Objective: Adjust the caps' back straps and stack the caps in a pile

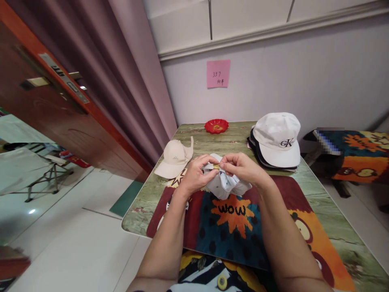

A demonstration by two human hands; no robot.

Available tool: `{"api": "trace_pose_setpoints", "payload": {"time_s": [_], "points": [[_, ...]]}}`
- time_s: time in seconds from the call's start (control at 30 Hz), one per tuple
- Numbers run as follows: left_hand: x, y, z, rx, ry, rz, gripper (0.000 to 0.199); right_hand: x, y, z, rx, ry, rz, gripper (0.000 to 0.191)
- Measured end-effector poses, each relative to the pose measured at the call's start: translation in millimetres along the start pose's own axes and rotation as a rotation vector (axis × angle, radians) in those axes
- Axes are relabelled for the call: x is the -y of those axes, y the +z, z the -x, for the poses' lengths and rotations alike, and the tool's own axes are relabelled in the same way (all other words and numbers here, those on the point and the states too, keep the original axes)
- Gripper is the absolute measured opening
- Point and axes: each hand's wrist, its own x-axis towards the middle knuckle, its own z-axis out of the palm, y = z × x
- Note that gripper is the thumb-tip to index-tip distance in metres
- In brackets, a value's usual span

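A white cap (223, 188) is held over the patterned mat (209, 227), its back strap raised toward me. On the strap is a small gold-coloured buckle (216, 166), sitting between the two hands. My left hand (197, 172) is closed in a pinch on the strap at the buckle's left side. From the right, my right hand (240, 166) pinches the strap close to the buckle. The fingers hide part of the strap, and the cap's brim is not clearly seen. Left of the hands lies a beige cap (174, 156), its loose strap sticking up.
A stack of caps (276, 140), white on top and darker below, stands at the table's right. Near the wall sits a red scalloped dish (216, 126). A pink note (218, 74) is stuck to the wall. An open wooden door (60, 105) and a folding chair (27, 170) are at left.
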Motion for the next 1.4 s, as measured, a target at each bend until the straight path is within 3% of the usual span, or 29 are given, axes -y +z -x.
{"api": "trace_pose_setpoints", "payload": {"time_s": [0.2, 0.33, 0.5, 0.63, 0.93, 1.4], "points": [[4.7, -3.9, -3.2, -0.022, -0.133, 0.064, 0.017, -0.1, -11.9, 4.9, 0.027, 0.047, -0.064, 0.036], [15.0, -5.8, -4.9, 0.028, -0.206, 0.218, 0.029, -0.8, -18.1, 7.5, 0.074, 0.096, -0.108, 0.033], [34.3, -4.5, -5.6, 0.103, -0.368, 0.45, 0.046, -2.6, -11.5, 2.4, 0.005, 0.069, -0.094, 0.028], [39.0, -1.6, -4.8, 0.118, -0.43, 0.543, 0.043, -8.8, -7.1, -2.6, -0.054, 0.05, -0.096, 0.025], [32.1, 1.4, -3.5, 0.07, -0.457, 0.603, 0.039, -13.6, -3.9, -8.7, -0.164, 0.063, -0.13, 0.022], [35.9, 8.9, -2.2, -0.005, -0.454, 0.594, 0.04, -12.2, -6.4, -4.5, -0.083, 0.029, -0.063, 0.031]]}}
